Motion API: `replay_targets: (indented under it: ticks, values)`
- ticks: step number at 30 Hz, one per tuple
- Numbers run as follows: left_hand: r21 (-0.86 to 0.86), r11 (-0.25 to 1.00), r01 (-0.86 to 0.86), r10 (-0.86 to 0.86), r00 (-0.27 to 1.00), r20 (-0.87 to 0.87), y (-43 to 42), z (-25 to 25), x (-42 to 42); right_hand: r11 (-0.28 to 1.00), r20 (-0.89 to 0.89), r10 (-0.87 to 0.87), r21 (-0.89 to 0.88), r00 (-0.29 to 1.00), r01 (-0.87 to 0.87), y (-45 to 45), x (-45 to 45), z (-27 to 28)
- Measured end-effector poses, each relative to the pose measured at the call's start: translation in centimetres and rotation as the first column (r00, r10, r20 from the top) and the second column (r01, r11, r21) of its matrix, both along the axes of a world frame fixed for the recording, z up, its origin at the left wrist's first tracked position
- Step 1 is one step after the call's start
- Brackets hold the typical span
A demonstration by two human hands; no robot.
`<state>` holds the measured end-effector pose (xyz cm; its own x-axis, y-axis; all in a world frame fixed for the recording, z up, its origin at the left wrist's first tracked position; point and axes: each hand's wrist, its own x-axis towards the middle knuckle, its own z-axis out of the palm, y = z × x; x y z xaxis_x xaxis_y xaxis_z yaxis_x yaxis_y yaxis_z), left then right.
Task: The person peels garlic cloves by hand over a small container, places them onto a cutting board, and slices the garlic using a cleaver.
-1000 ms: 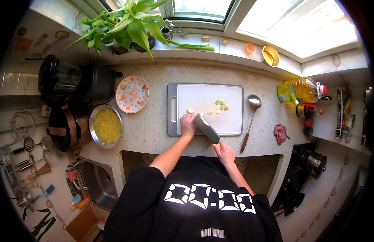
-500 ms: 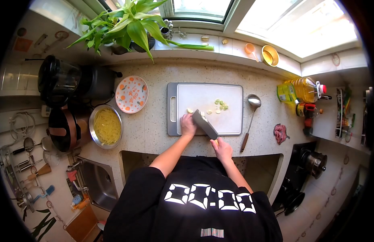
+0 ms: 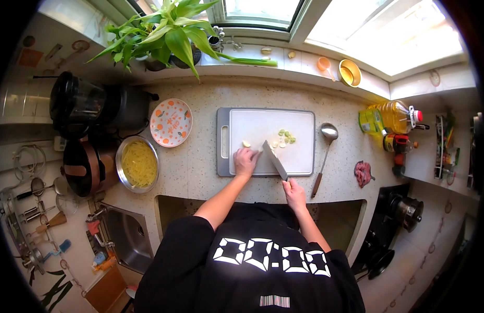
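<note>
Over white board (image 3: 252, 122), knife (image 3: 277, 163) (grey, straight-edged)

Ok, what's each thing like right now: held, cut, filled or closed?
Knife: held
Right hand: closed on the knife
Left hand: bent over the cutting board, grip unclear
Cutting board: lying flat
Green slices: cut, loose on the board
Metal bowl: holding yellow shreds
Patterned plate: right way up
Ladle: lying down, not held
Oil bottle: red cap on

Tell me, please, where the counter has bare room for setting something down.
Bare counter: between bowl and board; between ladle and oil bottle. Crowded: around left hand, knife and slices; also left of bowl, by brown appliance.
</note>
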<state>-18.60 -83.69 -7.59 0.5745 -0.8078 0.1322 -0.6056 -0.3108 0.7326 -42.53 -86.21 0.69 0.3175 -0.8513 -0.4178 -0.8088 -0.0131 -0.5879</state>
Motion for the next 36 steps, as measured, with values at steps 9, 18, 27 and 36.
replay_targets:
  ticks: [9, 18, 27, 36]
  values:
    - [-0.042, 0.999, 0.016, -0.014, 0.998, 0.062, 0.3, -1.6, 0.3, 0.978, -0.098, 0.176, -0.099, 0.98, -0.185, 1.0, -0.5, 0.9]
    - [-0.027, 0.999, 0.02, -0.02, 1.0, 0.013, 0.3, -0.7, 0.3, 0.978, -0.13, 0.193, -0.052, 0.973, -0.201, 1.1, -0.6, 1.1]
    - [-0.021, 0.999, 0.035, -0.035, 0.999, 0.014, 0.4, -1.5, 0.4, 0.976, -0.119, 0.204, -0.057, 0.972, -0.212, 1.0, -0.4, 1.7]
    - [-0.04, 0.999, 0.036, -0.035, 0.999, 0.025, 0.4, -1.6, 0.3, 0.976, -0.125, 0.201, -0.056, 0.972, -0.209, 1.1, -0.1, 1.8]
